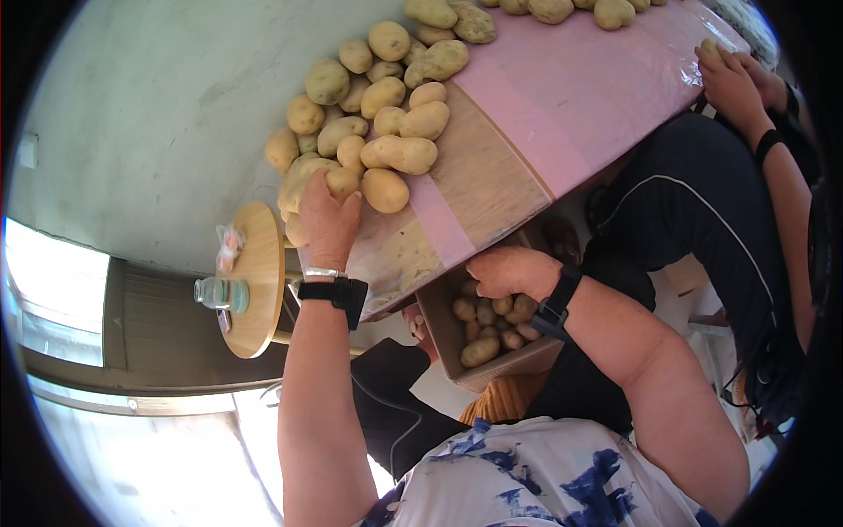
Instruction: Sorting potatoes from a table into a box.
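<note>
Many potatoes lie heaped along the wall side of a table that is partly covered in pink film. My left hand reaches over the near end of the heap, its fingers curled on a small potato. My right hand is at the table's near edge, over a cardboard box on my lap side that holds several potatoes. Its fingers are bent and partly hidden, so whether it holds anything does not show.
At right a seated person's hands hold something small at the table's far end. More potatoes lie near the top. A round wooden side table with a glass jar and a plastic bag stands at left by the wall.
</note>
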Demonstrator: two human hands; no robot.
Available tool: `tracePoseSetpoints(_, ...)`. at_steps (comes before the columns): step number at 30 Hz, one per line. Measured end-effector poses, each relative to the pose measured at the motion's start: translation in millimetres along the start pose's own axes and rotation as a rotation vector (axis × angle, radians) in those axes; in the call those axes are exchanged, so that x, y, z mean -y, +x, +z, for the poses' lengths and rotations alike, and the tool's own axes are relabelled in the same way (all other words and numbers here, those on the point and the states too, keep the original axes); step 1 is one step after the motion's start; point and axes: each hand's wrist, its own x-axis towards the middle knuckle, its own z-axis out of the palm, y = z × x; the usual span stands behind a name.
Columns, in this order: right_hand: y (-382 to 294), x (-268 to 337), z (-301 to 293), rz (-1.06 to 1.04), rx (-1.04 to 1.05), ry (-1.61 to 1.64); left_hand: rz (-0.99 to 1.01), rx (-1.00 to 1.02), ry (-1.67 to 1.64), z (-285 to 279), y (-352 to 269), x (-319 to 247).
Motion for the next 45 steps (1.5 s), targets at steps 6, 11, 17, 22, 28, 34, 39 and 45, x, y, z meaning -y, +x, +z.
tracePoseSetpoints(6,1,-4,1,-0.032,-0.004,-0.063,-0.226,-0.024,-0.706,-29,-42,-18)
tracePoseSetpoints(11,4,-2,-5,-0.049,-0.037,-0.059,-0.458,0.348,-1.506,-50,-112,-20)
tracePoseSetpoints(17,4,-1,-5,0.023,-0.017,-0.021,-0.759,0.736,-1.357,-2,-194,-16)
tracePoseSetpoints(22,5,1,-2,0.047,0.059,-0.069,-0.913,0.882,-1.024,56,-237,-5)
tracePoseSetpoints(28,6,-10,6,-0.054,-0.054,-0.038,-1.117,0.967,-1.041,97,-252,-29)
tracePoseSetpoints(34,9,-2,-1,0.028,0.07,-0.074,-0.781,0.977,-0.891,139,-266,-58)
tracePoseSetpoints(39,9,-4,2,0.026,0.046,-0.058,-0.705,1.004,-0.963,155,-286,-56)
tracePoseSetpoints(45,9,-6,4,-0.024,0.013,-0.051,-0.515,1.067,-0.775,124,-269,-57)
